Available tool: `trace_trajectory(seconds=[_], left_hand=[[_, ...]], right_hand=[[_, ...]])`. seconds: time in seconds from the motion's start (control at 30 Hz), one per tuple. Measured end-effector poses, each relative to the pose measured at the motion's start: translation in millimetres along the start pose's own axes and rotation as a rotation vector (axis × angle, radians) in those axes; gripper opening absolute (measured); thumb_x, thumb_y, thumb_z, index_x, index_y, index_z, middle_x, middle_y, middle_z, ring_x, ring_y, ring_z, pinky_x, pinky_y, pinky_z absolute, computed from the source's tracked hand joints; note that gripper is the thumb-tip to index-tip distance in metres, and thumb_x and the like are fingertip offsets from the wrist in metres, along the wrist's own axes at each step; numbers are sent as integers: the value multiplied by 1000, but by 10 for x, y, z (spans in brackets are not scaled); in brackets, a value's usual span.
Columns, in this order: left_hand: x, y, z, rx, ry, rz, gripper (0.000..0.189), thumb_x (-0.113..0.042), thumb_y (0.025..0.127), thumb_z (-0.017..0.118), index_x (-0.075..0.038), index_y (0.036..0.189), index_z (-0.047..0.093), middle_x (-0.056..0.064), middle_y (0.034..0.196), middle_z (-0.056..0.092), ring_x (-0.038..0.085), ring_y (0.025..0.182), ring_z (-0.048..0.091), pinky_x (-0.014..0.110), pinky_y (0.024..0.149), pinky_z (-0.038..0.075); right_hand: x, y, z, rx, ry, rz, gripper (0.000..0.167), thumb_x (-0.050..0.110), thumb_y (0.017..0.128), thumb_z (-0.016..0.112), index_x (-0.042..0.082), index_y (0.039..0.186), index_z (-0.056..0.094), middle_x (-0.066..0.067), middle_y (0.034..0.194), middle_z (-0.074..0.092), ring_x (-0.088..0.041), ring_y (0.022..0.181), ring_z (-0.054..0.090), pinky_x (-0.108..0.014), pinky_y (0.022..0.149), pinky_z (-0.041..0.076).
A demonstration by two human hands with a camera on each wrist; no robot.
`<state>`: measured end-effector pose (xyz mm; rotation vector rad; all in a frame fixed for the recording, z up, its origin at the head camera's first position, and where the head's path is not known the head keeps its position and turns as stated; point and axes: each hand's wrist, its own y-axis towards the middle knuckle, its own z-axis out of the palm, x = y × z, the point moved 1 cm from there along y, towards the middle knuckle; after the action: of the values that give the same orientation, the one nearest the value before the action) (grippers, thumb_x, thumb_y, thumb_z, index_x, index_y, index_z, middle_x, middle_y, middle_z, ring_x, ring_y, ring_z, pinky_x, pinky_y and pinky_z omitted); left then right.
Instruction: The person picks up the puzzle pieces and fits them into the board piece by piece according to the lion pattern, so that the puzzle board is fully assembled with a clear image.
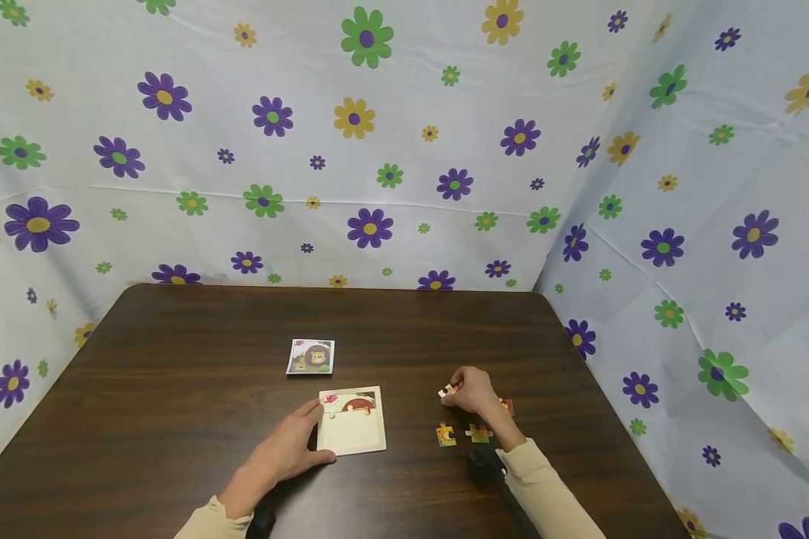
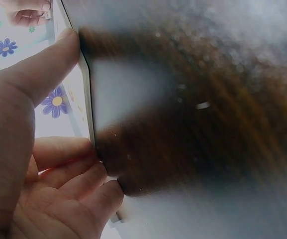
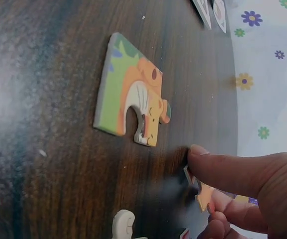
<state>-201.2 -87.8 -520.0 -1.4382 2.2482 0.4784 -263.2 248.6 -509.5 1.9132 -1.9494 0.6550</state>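
A square wooden puzzle tray (image 1: 352, 436) lies on the table with picture pieces along its far side. My left hand (image 1: 279, 449) rests against the tray's left side, thumb near the lower corner and fingers near the upper one. The left wrist view shows its thumb and fingertips touching the tray's rim (image 2: 88, 99). To the right, my right hand (image 1: 473, 391) pinches a jigsaw piece (image 1: 448, 391) between thumb and fingers, just above the table as far as I can tell. Closer to me lie a lion-face jigsaw piece (image 1: 446, 434) and a greenish jigsaw piece (image 1: 479, 433).
A card with a lion picture (image 1: 310, 358) lies beyond the tray. Another jigsaw piece (image 1: 507, 406) is partly hidden behind my right wrist. The dark wooden table (image 1: 195, 359) meets flower-patterned sheets (image 1: 404, 150) at the back and right.
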Motion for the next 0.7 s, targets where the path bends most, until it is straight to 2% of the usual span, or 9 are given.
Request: trace_trajectory(seconds=[0.13,0.27,0.4,0.63,0.7], left_hand=[[-2,-10,-4,0,1,-2,78,-31,66,88,8,125,54,27,134,49,41,117,53,49,96,45],[-4,-12,-6,2,8,-6,79,-32,66,88,7,126,54,27,134,49,41,117,53,48,97,45],[-6,-5,-12,8,9,-8,79,-33,66,88,7,125,54,27,134,49,41,117,54,48,97,45],[-6,-10,-17,17,-2,-13,79,-32,66,88,8,125,55,27,134,49,41,117,54,49,97,44],[-8,-14,-19,15,-4,-11,79,-32,66,88,8,125,54,27,134,49,41,116,54,49,97,45]], right_hand=[[4,-11,5,-33,-2,-24,28,15,68,85,4,77,62,-1,70,52,-16,65,46,-29,59,40],[12,-16,12,-51,-4,-33,21,12,74,82,5,78,62,-1,71,53,-17,66,46,-30,60,40],[27,-19,5,-84,-1,-80,13,9,79,77,5,79,65,-1,68,52,-15,63,44,-29,56,38],[89,-24,-65,-131,127,-110,4,8,89,65,4,87,66,-1,57,52,-10,32,37,-24,31,32],[130,-12,-91,-148,156,-113,6,8,90,64,4,90,68,-2,59,57,-9,33,44,-25,31,35]])
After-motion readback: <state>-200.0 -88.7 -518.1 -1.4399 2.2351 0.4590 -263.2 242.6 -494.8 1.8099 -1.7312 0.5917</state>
